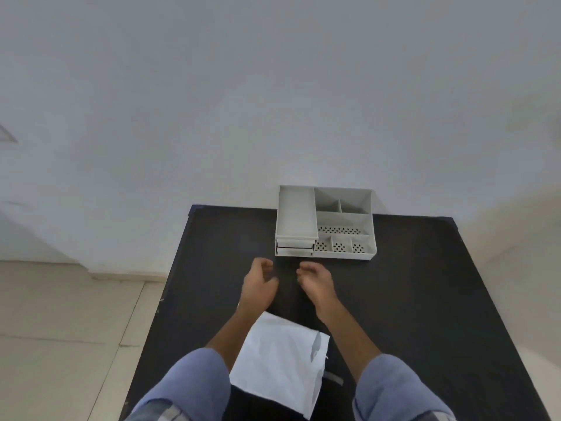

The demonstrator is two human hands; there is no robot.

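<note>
A white plastic desk organiser [326, 221] stands at the far edge of a black table [409, 299], against the wall. It has a long tray on the left, small drawers under that tray, and several perforated compartments on the right. Both hands hover just in front of its drawers. My left hand [258, 284] and my right hand [315, 281] have loosely curled fingers and hold nothing. A white cloth or paper sheet [282, 363] lies flat on the table between my forearms, near the front edge.
A plain white wall [273, 86] rises right behind the table. Pale floor tiles [60, 329] lie to the left of the table, past its left edge. Bare black tabletop stretches to the right of the hands.
</note>
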